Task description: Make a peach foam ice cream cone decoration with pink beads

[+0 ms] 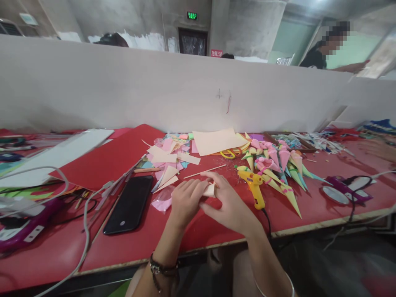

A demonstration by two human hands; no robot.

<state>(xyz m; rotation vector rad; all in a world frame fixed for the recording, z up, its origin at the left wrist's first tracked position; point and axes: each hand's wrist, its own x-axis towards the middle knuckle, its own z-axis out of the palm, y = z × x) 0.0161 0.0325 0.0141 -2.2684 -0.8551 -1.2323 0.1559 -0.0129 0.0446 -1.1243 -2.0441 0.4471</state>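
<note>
The left hand (187,200) is clamped on a small cream piece (210,190) above the red bench (213,233). The right hand (232,206) is alongside, fingers curled about the piece; whether these also grip cannot be told. A yellow glue gun (255,189) lies to the right, beside paper cones (291,200).

Cream paper piece (210,191) between left hand (188,197) and right hand (230,203), over red table (114,253)

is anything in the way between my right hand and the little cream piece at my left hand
Nothing visible stands between them: the right hand curves close around the cream piece at the left hand. The yellow glue gun lies farther right, not between them.
</note>
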